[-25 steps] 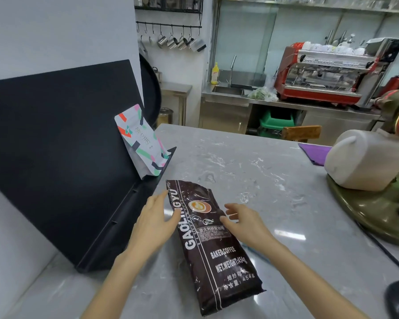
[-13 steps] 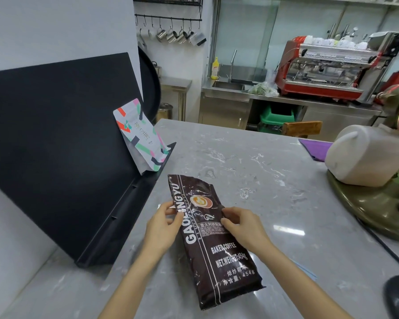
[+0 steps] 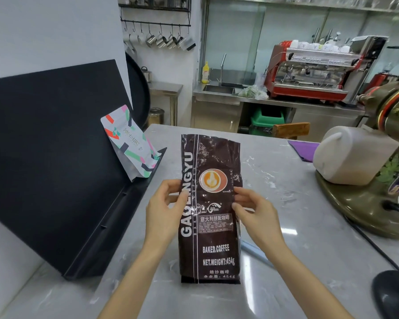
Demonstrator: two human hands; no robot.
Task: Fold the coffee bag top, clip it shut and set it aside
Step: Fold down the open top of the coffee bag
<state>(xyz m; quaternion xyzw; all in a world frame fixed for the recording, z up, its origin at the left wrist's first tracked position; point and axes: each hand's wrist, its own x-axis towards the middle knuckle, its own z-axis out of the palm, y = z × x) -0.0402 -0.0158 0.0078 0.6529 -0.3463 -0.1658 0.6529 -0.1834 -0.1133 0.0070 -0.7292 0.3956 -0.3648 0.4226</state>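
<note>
A dark brown coffee bag [image 3: 213, 240] with white lettering stands upright on the grey marble counter [image 3: 309, 261], its flat unfolded top reaching up toward the far edge. My left hand [image 3: 165, 210] pinches the bag's left edge about halfway up. My right hand [image 3: 255, 215] pinches the right edge at the same height. A thin pale blue strip [image 3: 256, 253], perhaps the clip, lies on the counter just behind the bag on the right; I cannot tell for sure.
A black angled board [image 3: 55, 157] leans along the left with a white patterned pouch [image 3: 130, 141] propped on its ledge. On the right stand a white plastic jug [image 3: 352, 155], an olive-green machine [image 3: 378, 203] and a black cable [image 3: 369, 242]. A purple cloth [image 3: 303, 149] lies farther back.
The coffee bag lay flat and slanted on the counter; both hands took hold of its edges and raised it upright, facing me.
</note>
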